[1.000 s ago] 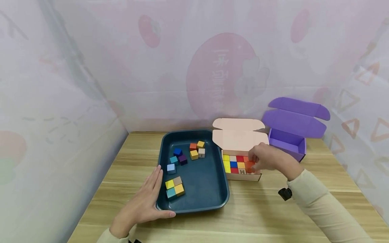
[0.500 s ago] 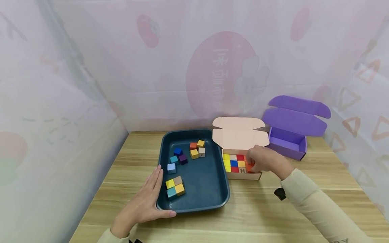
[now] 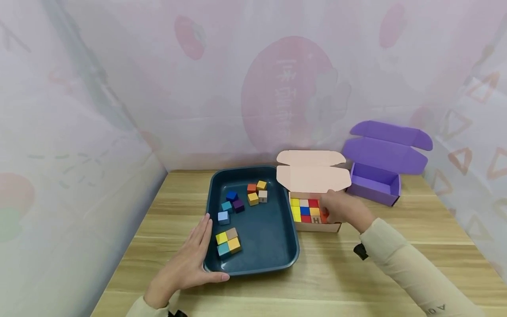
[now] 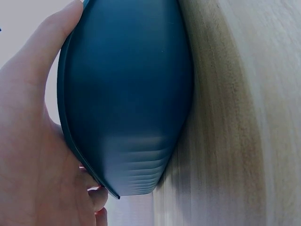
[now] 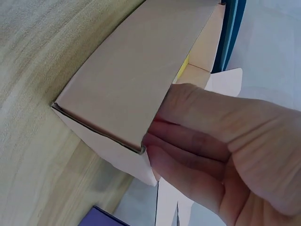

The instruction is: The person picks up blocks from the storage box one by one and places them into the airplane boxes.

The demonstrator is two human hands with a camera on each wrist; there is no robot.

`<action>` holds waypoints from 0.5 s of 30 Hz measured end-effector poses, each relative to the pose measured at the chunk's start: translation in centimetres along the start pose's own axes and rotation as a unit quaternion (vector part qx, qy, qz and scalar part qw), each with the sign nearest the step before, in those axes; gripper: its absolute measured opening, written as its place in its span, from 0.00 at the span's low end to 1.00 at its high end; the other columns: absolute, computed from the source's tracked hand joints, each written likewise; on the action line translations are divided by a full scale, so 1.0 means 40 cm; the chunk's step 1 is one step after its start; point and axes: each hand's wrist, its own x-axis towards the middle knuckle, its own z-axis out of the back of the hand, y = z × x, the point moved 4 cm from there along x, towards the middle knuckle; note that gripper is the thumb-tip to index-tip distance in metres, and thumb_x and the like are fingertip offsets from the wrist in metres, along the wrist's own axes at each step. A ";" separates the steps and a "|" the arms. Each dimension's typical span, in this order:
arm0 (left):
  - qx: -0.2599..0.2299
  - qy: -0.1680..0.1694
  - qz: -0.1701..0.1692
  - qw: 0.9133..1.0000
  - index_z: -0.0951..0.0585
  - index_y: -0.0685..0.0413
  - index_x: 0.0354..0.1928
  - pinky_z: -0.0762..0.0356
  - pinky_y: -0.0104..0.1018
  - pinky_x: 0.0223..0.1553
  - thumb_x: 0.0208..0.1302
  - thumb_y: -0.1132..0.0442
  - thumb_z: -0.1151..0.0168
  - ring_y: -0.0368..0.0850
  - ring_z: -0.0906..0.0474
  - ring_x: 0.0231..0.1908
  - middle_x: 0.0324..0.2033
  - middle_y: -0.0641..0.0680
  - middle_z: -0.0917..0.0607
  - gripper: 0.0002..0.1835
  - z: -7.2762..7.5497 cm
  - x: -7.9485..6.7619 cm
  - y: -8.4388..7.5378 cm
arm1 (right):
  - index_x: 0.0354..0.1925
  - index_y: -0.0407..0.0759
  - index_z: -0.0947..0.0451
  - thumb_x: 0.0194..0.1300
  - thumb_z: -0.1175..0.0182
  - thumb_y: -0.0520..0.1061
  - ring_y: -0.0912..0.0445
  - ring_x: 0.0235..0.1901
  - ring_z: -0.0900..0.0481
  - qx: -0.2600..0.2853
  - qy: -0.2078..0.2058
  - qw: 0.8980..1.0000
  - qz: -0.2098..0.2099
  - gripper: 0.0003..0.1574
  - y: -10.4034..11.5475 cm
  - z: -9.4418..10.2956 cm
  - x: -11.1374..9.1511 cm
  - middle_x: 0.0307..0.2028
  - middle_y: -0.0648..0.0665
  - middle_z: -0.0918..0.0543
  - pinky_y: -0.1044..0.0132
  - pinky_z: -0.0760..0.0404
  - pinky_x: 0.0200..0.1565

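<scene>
My right hand reaches into the right end of a pale cardboard box, its fingers and thumb bent down about an orange block. In the right wrist view the fingertips drop behind the box wall and are hidden. Rows of coloured cube blocks fill the box, among them a blue block and one marked H. At the near left corner of a dark blue tray, my left hand rests with straight fingers along the side and the thumb at the front.
Inside the tray lie loose cubes, including a light blue block and a purple block. Four-square together sit yellow, brown, teal and orange-yellow blocks. An open purple box stands behind right. Patterned curtain surrounds the wooden table.
My right hand has shifted slightly left within the box, over the orange block, and covers more of the right end. The left hand keeps its place on the tray.
</scene>
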 end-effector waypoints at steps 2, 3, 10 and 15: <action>0.003 -0.002 -0.001 1.000 0.58 0.54 0.86 0.46 0.67 0.80 0.45 0.13 0.37 0.62 0.55 0.85 0.86 0.59 0.60 0.79 -0.001 0.000 0.002 | 0.21 0.48 0.20 0.58 0.23 0.37 0.56 0.24 0.28 -0.008 -0.003 1.000 0.002 0.16 0.003 0.000 0.004 0.22 0.52 0.20 0.67 0.29 0.27; 0.004 -0.003 -0.001 1.000 0.58 0.55 0.86 0.46 0.67 0.80 0.45 0.13 0.37 0.62 0.55 0.85 0.86 0.59 0.60 0.79 -0.001 0.000 0.003 | 0.21 0.48 0.19 0.57 0.23 0.36 0.56 0.24 0.28 -0.012 -0.004 1.000 0.004 0.16 0.004 -0.001 0.006 0.22 0.52 0.20 0.67 0.28 0.27; 0.005 -0.003 -0.003 1.000 0.59 0.54 0.86 0.47 0.66 0.81 0.45 0.13 0.36 0.61 0.56 0.85 0.86 0.59 0.61 0.79 0.000 0.000 0.003 | 0.22 0.45 0.18 0.56 0.23 0.33 0.55 0.27 0.27 -0.048 -0.020 0.999 0.013 0.15 0.013 -0.009 0.013 0.21 0.52 0.19 0.64 0.23 0.31; 0.000 -0.003 -0.007 1.000 0.61 0.53 0.86 0.48 0.66 0.81 0.45 0.15 0.34 0.61 0.56 0.85 0.86 0.60 0.60 0.80 0.002 -0.002 -0.001 | 0.21 0.44 0.20 0.54 0.23 0.31 0.56 0.24 0.29 -0.062 -0.037 0.997 0.019 0.17 0.016 -0.016 0.014 0.19 0.51 0.22 0.67 0.28 0.28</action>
